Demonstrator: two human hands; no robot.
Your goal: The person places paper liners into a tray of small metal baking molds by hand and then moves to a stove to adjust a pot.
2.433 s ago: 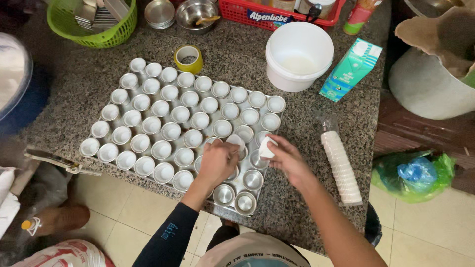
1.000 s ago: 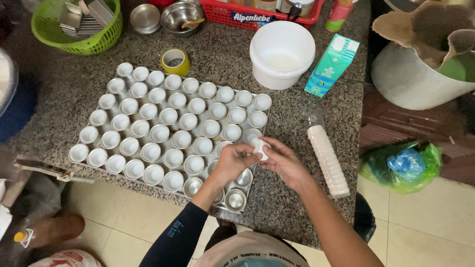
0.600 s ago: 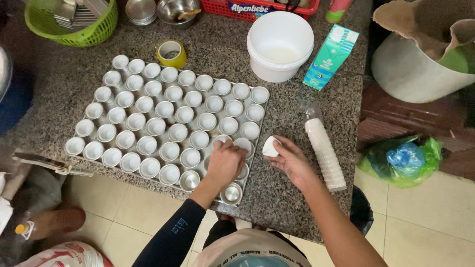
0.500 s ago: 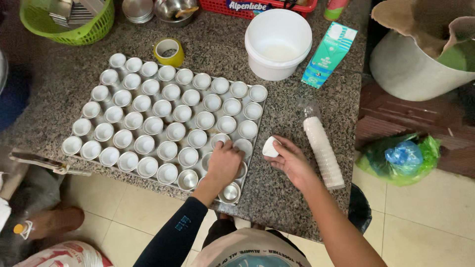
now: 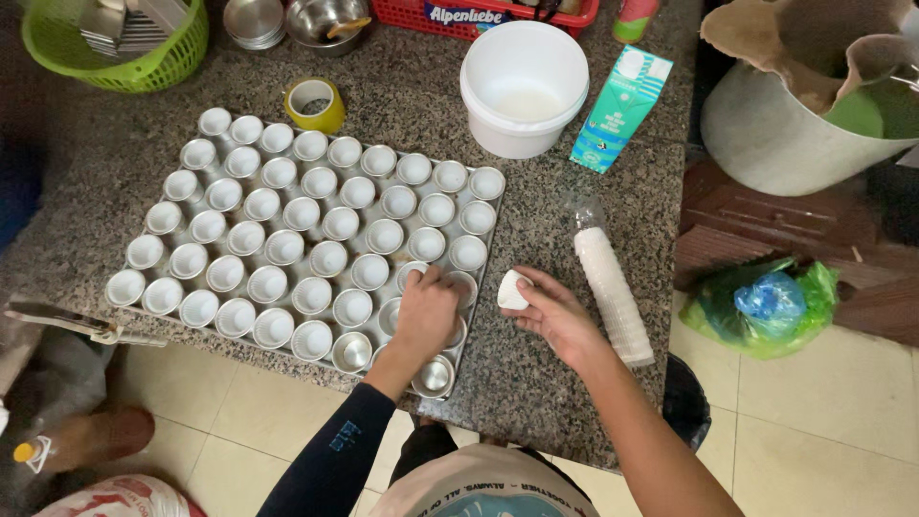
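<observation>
A metal baking tray [image 5: 486,247] full of small round moulds lies on the granite counter. Most moulds hold white paper cup liners [image 5: 355,192]; a few at the near right corner are bare metal [image 5: 433,374]. My left hand [image 5: 426,311] rests palm down on the tray's near right part, its fingertips pressing a white liner into a mould. Just right of the tray, above the counter, my right hand [image 5: 558,317] grips a small stack of white liners [image 5: 512,289]. A long sleeve of stacked liners [image 5: 613,295] lies on the counter beside my right hand.
A white bucket [image 5: 524,87] and a teal carton [image 5: 615,110] stand behind the tray, a yellow tape roll [image 5: 314,102] at its far edge. A green basket [image 5: 120,43], metal bowls [image 5: 327,19] and a red crate [image 5: 488,14] line the back. The counter edge runs just right of the liner sleeve.
My left hand has moved from meeting my right hand down onto the tray with a liner. My right hand has drawn back to the right with the small stack.
</observation>
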